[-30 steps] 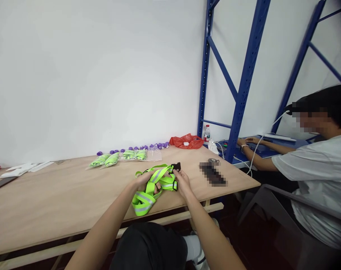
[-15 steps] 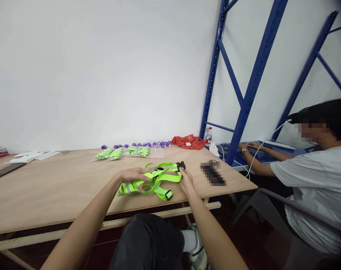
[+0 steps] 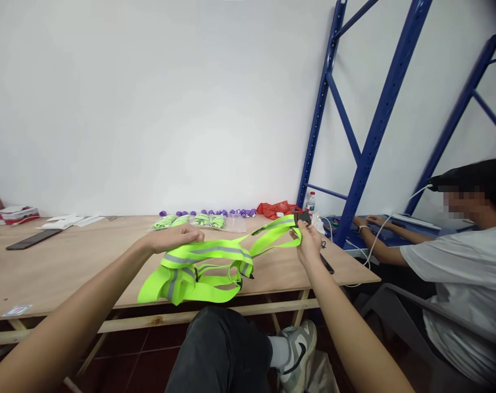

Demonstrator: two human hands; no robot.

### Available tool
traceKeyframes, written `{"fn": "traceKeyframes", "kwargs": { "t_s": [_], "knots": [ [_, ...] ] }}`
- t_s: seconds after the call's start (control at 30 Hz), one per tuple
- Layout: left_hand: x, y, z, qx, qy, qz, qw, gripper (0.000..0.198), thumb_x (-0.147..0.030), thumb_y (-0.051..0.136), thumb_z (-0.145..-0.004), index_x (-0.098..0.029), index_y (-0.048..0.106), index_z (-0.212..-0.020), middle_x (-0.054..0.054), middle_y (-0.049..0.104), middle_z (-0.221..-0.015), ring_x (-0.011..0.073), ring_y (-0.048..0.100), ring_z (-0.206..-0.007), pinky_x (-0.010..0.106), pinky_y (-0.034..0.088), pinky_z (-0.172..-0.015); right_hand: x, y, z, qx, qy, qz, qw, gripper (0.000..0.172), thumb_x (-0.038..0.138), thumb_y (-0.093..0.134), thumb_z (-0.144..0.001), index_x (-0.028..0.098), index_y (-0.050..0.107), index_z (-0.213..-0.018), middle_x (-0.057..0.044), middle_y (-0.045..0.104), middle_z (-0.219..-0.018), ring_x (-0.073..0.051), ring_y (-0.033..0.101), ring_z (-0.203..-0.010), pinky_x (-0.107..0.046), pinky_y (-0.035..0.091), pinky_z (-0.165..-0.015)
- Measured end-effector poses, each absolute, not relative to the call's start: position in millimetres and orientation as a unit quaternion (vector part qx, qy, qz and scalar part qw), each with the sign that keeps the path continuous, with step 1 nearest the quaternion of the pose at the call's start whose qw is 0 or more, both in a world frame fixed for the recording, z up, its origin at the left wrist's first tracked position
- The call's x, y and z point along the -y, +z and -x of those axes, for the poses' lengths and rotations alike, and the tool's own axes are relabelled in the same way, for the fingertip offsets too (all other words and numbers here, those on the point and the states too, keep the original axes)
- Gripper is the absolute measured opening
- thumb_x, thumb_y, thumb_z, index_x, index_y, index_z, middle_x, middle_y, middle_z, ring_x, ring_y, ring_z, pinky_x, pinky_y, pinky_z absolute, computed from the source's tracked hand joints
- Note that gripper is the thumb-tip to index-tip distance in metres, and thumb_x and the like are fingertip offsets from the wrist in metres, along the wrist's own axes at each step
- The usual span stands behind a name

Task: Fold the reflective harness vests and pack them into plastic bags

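Mid-frame, our left hand [image 3: 176,238] and right hand [image 3: 308,240] each grasp the neon reflective harness [image 3: 207,265], raised above the surface [image 3: 79,262].

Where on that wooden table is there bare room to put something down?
The widest bare wood lies on the table between the dark flat bar and the left hand. The back edge is crowded with packed green bundles; the neon strap vest covers the front middle.
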State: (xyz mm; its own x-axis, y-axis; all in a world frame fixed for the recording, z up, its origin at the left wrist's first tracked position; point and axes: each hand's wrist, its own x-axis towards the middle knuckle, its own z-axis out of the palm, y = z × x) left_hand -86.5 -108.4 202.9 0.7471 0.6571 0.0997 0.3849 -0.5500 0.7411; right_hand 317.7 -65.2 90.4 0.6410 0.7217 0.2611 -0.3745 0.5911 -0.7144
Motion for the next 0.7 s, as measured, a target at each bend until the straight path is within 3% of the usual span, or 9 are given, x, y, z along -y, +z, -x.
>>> {"fn": "traceKeyframes", "kwargs": {
  "t_s": [0.13, 0.27, 0.33, 0.4, 0.47, 0.53, 0.6, 0.7],
  "knots": [
    [129.2, 224.7, 102.3, -0.307, 0.163, -0.842, 0.413, 0.039, -0.056, 0.08, -0.065, -0.02, 0.069, -0.062, 0.005, 0.062, -0.067, 0.0243, 0.06, -0.07, 0.032, 0.05, -0.063, 87.1, 124.8, -333.5, 0.279, 0.26, 0.302, 0.874, 0.051, 0.04, 0.092, -0.053, 0.02, 0.049, -0.072, 0.007, 0.063, -0.07, -0.009, 0.061, -0.057, -0.023, 0.057, -0.053],
    [138.9, 240.2, 112.6, -0.355, 0.317, -0.815, 0.331, 0.036, -0.054, 0.077, -0.069, -0.018, 0.074, -0.074, 0.007, 0.07, -0.088, 0.0279, 0.065, -0.085, 0.033, 0.053, -0.072, 112.8, 134.5, -344.2, 0.291, 0.232, 0.297, 0.879, 0.052, 0.039, 0.094, -0.051, 0.019, 0.049, -0.07, 0.008, 0.058, -0.068, -0.008, 0.058, -0.054, -0.024, 0.058, -0.052],
    [136.8, 243.5, 111.1, -0.389, 0.422, -0.781, 0.247, 0.04, -0.057, 0.07, -0.076, -0.018, 0.074, -0.08, 0.007, 0.07, -0.088, 0.0254, 0.065, -0.079, 0.031, 0.051, -0.065, 122.2, 131.4, -342.7, 0.3, 0.246, 0.299, 0.872, 0.052, 0.038, 0.094, -0.05, 0.019, 0.05, -0.07, 0.007, 0.058, -0.069, -0.008, 0.058, -0.055, -0.024, 0.058, -0.051],
    [130.3, 245.0, 106.4, -0.417, 0.499, -0.753, 0.098, 0.038, -0.055, 0.065, -0.082, -0.018, 0.072, -0.078, 0.008, 0.071, -0.092, 0.0221, 0.064, -0.075, 0.029, 0.048, -0.061, 127.5, 126.3, -337.4, 0.304, 0.263, 0.302, 0.864, 0.053, 0.037, 0.096, -0.048, 0.018, 0.052, -0.07, 0.007, 0.058, -0.071, -0.008, 0.058, -0.056, -0.023, 0.059, -0.05],
    [121.3, 245.5, 101.0, -0.427, 0.521, -0.736, -0.074, 0.035, -0.048, 0.062, -0.085, -0.017, 0.067, -0.07, 0.008, 0.071, -0.105, 0.0195, 0.063, -0.075, 0.028, 0.045, -0.062, 128.6, 121.3, -331.0, 0.299, 0.269, 0.302, 0.864, 0.054, 0.037, 0.097, -0.045, 0.017, 0.052, -0.068, 0.007, 0.058, -0.072, -0.007, 0.058, -0.057, -0.022, 0.059, -0.05],
    [112.2, 244.9, 96.7, -0.428, 0.503, -0.731, -0.174, 0.028, -0.04, 0.06, -0.084, -0.017, 0.065, -0.069, 0.008, 0.071, -0.111, 0.0183, 0.063, -0.076, 0.028, 0.042, -0.064, 126.6, 117.6, -326.2, 0.286, 0.259, 0.298, 0.873, 0.057, 0.037, 0.098, -0.042, 0.017, 0.051, -0.066, 0.008, 0.057, -0.071, -0.006, 0.057, -0.057, -0.02, 0.059, -0.049],
    [104.7, 243.1, 94.4, -0.426, 0.479, -0.75, -0.164, 0.017, -0.034, 0.06, -0.081, -0.018, 0.066, -0.078, 0.007, 0.072, -0.1, 0.0187, 0.062, -0.075, 0.028, 0.042, -0.066, 122.9, 114.8, -324.9, 0.272, 0.238, 0.295, 0.885, 0.058, 0.039, 0.098, -0.042, 0.017, 0.049, -0.065, 0.009, 0.056, -0.07, -0.006, 0.057, -0.056, -0.02, 0.059, -0.049],
    [96.9, 239.6, 96.1, -0.406, 0.465, -0.786, -0.011, 0.017, -0.035, 0.062, -0.078, -0.019, 0.061, -0.083, 0.002, 0.066, -0.075, 0.0177, 0.058, -0.068, 0.027, 0.042, -0.063, 116.1, 109.5, -330.4, 0.258, 0.216, 0.302, 0.892, 0.06, 0.042, 0.097, -0.044, 0.018, 0.047, -0.066, 0.009, 0.056, -0.068, -0.006, 0.057, -0.053, -0.021, 0.059, -0.048]
  ]
}}
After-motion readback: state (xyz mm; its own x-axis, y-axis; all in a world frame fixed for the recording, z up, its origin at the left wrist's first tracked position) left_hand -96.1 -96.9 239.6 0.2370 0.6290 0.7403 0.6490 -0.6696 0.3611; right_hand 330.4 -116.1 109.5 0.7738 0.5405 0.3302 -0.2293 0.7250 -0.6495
